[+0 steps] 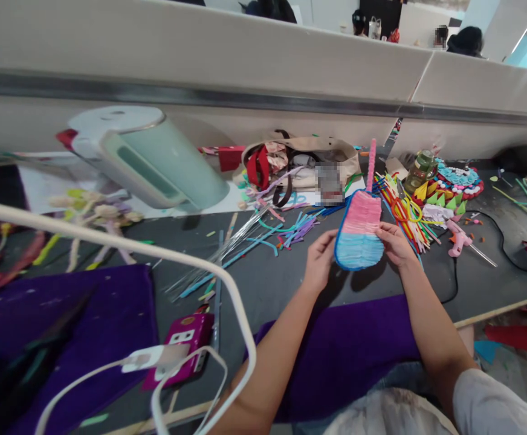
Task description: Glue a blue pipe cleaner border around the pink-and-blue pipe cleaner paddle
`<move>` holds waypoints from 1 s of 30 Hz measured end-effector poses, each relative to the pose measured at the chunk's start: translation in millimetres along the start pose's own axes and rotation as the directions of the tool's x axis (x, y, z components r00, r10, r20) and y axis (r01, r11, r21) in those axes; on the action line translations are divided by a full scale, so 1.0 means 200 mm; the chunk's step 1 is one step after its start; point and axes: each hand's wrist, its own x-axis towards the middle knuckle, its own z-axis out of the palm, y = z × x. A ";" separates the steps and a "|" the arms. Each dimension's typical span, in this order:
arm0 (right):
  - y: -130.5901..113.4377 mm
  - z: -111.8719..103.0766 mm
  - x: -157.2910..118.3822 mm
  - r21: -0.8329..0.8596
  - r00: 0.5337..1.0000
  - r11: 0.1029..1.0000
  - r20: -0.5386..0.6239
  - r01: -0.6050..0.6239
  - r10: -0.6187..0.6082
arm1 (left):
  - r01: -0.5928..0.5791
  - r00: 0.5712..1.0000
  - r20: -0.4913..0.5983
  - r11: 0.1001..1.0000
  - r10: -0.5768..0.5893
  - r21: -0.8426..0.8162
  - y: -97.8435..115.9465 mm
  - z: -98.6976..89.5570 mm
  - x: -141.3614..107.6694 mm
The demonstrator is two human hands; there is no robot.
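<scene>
Above the dark table I hold a pink-and-light-blue pipe-cleaner piece (358,232) between both hands. It has a rounded bottom, a darker blue edge on its left side and bottom, and a pink fuzzy stem (371,166) rising at its top. My left hand (320,260) pinches its lower left edge. On the other side, my right hand (394,243) grips the right edge near where pink meets blue. Loose pipe cleaners (415,223) lie just beyond my right hand, and a pink glue gun (460,238) rests to its right.
A beige bag (306,145) and a pale green appliance (173,160) stand along the back. Cut pipe cleaners (300,229) are scattered left of the piece. A magenta power strip (184,344) with a white plug lies front left. A pale cable (191,260) crosses the left foreground.
</scene>
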 end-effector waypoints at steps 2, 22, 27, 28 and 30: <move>-0.01 0.00 -0.01 -0.032 0.999 0.999 0.030 -0.035 0.036 | 0.173 0.982 -0.051 0.974 -0.182 -0.149 0.01 -0.05 0.04; 0.03 -0.03 0.01 -0.366 0.977 0.922 0.115 -0.125 0.178 | 0.409 0.912 -0.022 0.912 -0.409 -0.022 0.01 -0.16 0.10; 0.01 -0.03 -0.01 -0.471 0.960 0.879 0.199 -0.081 0.196 | 0.368 0.926 -0.069 0.928 -0.372 -0.057 0.02 -0.15 0.10; 0.01 -0.02 -0.01 -0.474 0.956 0.878 0.218 -0.074 0.198 | 0.363 0.927 -0.078 0.929 -0.368 -0.068 0.03 -0.15 0.10; 0.00 -0.01 -0.02 -0.467 0.946 0.881 0.245 -0.076 0.212 | 0.359 0.926 -0.087 0.929 -0.366 -0.091 0.03 -0.14 0.10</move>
